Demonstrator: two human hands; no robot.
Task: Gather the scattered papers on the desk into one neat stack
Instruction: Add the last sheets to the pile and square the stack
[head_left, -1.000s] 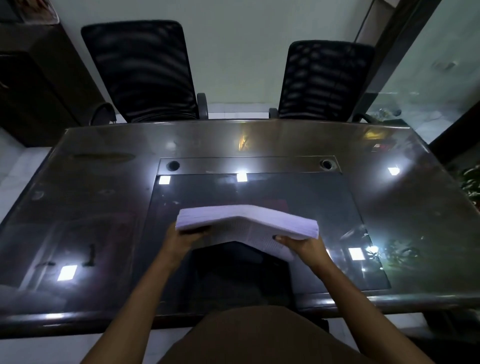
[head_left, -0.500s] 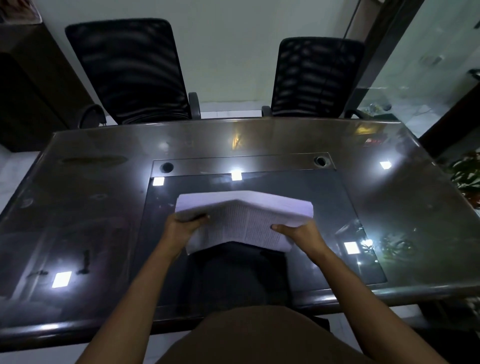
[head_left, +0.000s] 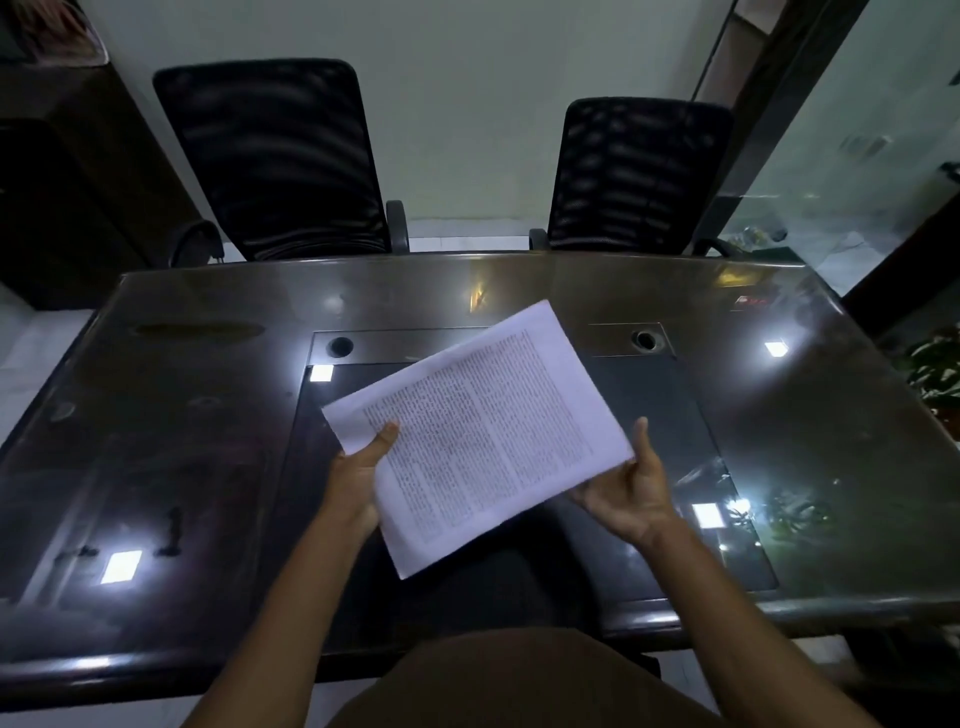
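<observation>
Gathering looks nearly done: every sheet in view belongs to one bundle of papers (head_left: 483, 431), so what remains, I judge, is squaring the edges and laying it flat. The left hand (head_left: 358, 478) pinches its near-left edge, thumb on top, while the right hand (head_left: 628, 488) lies spread, thumb raised, against the right corner. The bundle is askew over the table (head_left: 208, 364).

White printed papers (head_left: 483, 441), one stack, text up, skewed diagonally; left edge pinched in left hand (head_left: 358, 478), right corner on right hand (head_left: 628, 493).
</observation>
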